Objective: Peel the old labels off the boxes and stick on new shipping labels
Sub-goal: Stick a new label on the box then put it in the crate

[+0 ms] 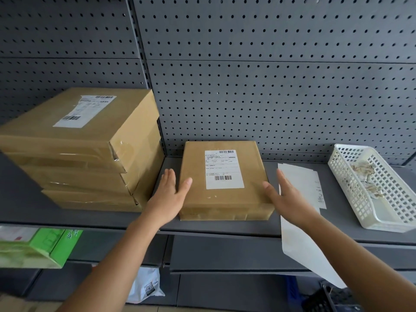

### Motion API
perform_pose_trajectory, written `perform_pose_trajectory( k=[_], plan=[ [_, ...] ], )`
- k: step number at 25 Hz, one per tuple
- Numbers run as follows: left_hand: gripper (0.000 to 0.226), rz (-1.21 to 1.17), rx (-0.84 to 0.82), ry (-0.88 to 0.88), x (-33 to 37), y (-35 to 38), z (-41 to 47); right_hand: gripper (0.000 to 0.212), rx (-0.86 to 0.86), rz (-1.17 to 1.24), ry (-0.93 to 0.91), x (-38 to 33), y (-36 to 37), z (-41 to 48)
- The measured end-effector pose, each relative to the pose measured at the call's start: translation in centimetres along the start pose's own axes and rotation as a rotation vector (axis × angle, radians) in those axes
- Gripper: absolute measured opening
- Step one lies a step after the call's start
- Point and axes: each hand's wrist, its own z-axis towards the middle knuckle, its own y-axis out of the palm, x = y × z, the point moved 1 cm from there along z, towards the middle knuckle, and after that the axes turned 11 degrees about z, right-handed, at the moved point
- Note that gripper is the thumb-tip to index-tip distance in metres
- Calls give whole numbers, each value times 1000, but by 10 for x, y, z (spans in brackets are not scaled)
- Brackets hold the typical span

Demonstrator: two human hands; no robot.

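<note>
Since the box (225,203) lies flat on the shelf (225,228), label (224,169) up and long axis running front to back, it sits right between the hands. Left hand (171,194) and right hand (286,197) are both spread flat, thumbs touching its side edges, gripping nothing. The left is squeezed in beside the stack (78,149) and the right is over loose sheets (301,183). My guess is the only free room is toward the front edge.
</note>
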Motion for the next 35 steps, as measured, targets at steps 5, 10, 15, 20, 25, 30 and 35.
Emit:
perform_pose_trajectory(
  k=[5,10,15,20,25,30,35],
  plan=[
    [64,-623,-95,-137,3,18,10,74,-39,445,203,8,23,20],
    [35,-727,15,-93,13,17,2,39,21,605,158,-8,23,6],
    [31,-767,58,67,51,-7,-12,31,147,647,55,-33,-19,-24],
    [32,-771,-21,246,112,-8,-22,37,366,615,20,-25,-71,-63],
    [30,-741,-181,423,195,24,-35,44,589,613,44,18,-133,-121],
    [31,-674,-326,576,294,85,-60,43,804,655,105,76,-198,-196],
    [35,-605,-469,712,393,165,-93,44,1002,698,141,146,-254,-266]
  ],
)
